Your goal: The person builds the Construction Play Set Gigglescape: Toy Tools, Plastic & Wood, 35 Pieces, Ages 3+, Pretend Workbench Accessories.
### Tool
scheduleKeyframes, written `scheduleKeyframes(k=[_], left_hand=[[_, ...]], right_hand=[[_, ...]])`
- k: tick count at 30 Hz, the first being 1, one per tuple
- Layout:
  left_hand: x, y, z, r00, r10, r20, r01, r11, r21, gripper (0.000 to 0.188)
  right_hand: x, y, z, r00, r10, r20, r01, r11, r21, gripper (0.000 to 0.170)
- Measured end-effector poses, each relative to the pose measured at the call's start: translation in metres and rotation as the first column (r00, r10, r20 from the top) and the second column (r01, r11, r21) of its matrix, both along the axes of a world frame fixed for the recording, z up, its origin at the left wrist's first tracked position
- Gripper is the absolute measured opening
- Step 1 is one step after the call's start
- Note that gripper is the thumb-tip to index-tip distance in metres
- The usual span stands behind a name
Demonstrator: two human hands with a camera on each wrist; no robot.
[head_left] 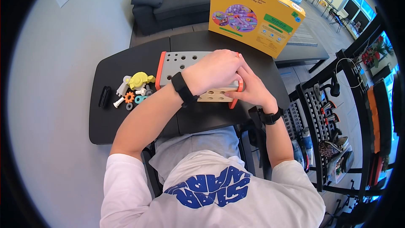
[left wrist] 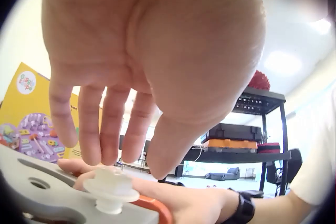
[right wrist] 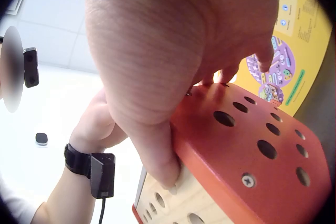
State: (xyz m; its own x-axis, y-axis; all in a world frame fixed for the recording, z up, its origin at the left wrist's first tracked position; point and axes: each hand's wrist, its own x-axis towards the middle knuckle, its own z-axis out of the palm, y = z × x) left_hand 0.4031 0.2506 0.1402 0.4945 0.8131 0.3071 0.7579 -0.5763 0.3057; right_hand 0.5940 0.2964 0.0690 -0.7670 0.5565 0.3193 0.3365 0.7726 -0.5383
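A toy workbench (head_left: 172, 65) with a grey holed top, wooden front and red end panels stands on the black table. My right hand (head_left: 255, 88) grips its right end, the thumb (right wrist: 157, 163) against the wooden front and the fingers on the far side of the red panel (right wrist: 236, 145). A white plastic bolt (left wrist: 111, 190) stands upright in the grey top, near the right end. My left hand (head_left: 213, 69) reaches across above it, palm down. Its fingers hang loosely, their tips (left wrist: 107, 158) just above and behind the bolt head.
Left of the workbench lie a yellow toy piece (head_left: 139, 80), an orange gear (head_left: 129, 97), a teal piece (head_left: 140, 99) and several bolts. Beside them is a black object (head_left: 104, 97). A yellow box (head_left: 253, 21) stands behind the workbench. A black shelf rack (head_left: 310, 114) is on the right.
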Motion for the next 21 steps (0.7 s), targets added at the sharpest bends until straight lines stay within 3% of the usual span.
scheduleKeyframes(k=[2, 3, 6, 8, 12, 15, 17, 18, 20, 21], left_hand=[[0.0, 0.002, -0.002, 0.986, 0.053, -0.156, -0.074, 0.989, -0.127, 0.012], [-0.002, 0.003, -0.003, 0.986, 0.053, -0.156, -0.073, 0.989, -0.128, 0.012], [-0.004, 0.002, -0.001, 0.988, -0.013, -0.152, -0.005, 0.993, -0.12, 0.011], [-0.005, 0.0, 0.004, 0.983, -0.146, -0.108, 0.132, 0.983, -0.131, 0.016], [-0.004, 0.001, 0.005, 0.98, -0.165, -0.112, 0.134, 0.962, -0.236, 0.022], [-0.003, -0.005, 0.006, 0.986, -0.164, 0.007, 0.161, 0.962, -0.218, 0.013], [-0.001, -0.007, 0.002, 1.0, 0.007, 0.029, -0.005, 0.998, -0.067, 0.012], [-0.001, -0.005, 0.001, 1.0, 0.007, 0.03, -0.005, 0.998, -0.067, 0.012], [-0.002, 0.001, 0.0, 0.984, 0.039, -0.173, -0.074, 0.976, -0.204, 0.016], [-0.004, 0.003, -0.006, 0.984, 0.039, -0.173, -0.074, 0.976, -0.204, 0.016]], right_hand=[[-0.001, 0.0, 0.0, 1.0, 0.0, -0.007, 0.0, 1.0, 0.015, 0.089], [-0.001, 0.0, 0.0, 1.0, -0.002, -0.014, 0.002, 1.0, 0.03, 0.089], [0.0, 0.001, -0.004, 1.0, 0.007, -0.024, -0.006, 1.0, 0.026, 0.089], [0.0, 0.001, -0.003, 1.0, 0.013, -0.028, -0.012, 1.0, 0.007, 0.088], [0.001, 0.001, -0.004, 0.998, 0.014, -0.063, -0.016, 1.0, -0.027, 0.086], [0.002, 0.005, -0.008, 1.0, 0.007, 0.013, -0.006, 1.0, -0.029, 0.086], [0.001, 0.0, -0.001, 1.0, 0.002, -0.003, -0.002, 0.999, -0.034, 0.086], [0.0, -0.001, 0.002, 1.0, -0.001, -0.019, 0.001, 0.999, -0.038, 0.086], [0.0, -0.001, 0.001, 1.0, 0.005, -0.02, -0.006, 1.0, -0.016, 0.086], [0.0, 0.0, 0.0, 1.0, 0.011, -0.022, -0.011, 1.0, 0.006, 0.086]])
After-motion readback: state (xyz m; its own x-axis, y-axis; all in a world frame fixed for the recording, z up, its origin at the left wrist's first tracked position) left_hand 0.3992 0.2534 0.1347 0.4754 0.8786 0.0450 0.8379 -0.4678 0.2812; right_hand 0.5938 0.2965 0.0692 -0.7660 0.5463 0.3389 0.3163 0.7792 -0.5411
